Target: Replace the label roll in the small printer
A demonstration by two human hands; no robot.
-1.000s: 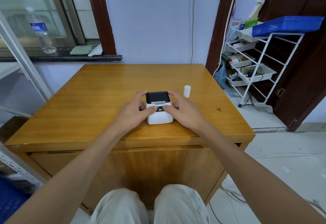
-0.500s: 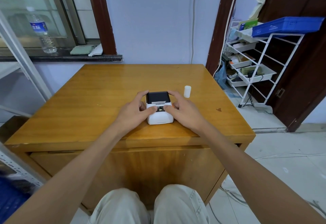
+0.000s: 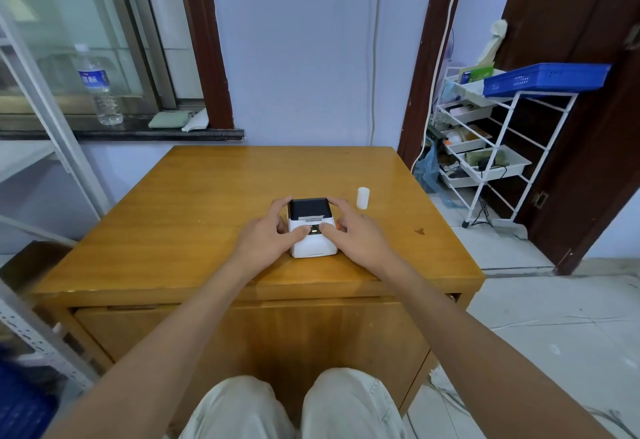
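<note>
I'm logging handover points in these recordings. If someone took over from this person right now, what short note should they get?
Left hand: wrapped round the left side of the small printer, thumb on its white top beside the lit button.
Right hand: mirrors it on the right side, thumb on top, fingers along the dark lid.
Printer: sits near the front middle of the wooden table, lid shut.
White label roll: stands upright on the table, right of the printer and behind it, untouched.
Done: printer gripped with both hands, nothing more that shows.
Left: open the lid, swap rolls, close. Whether an old roll is inside cannot be seen.
</note>
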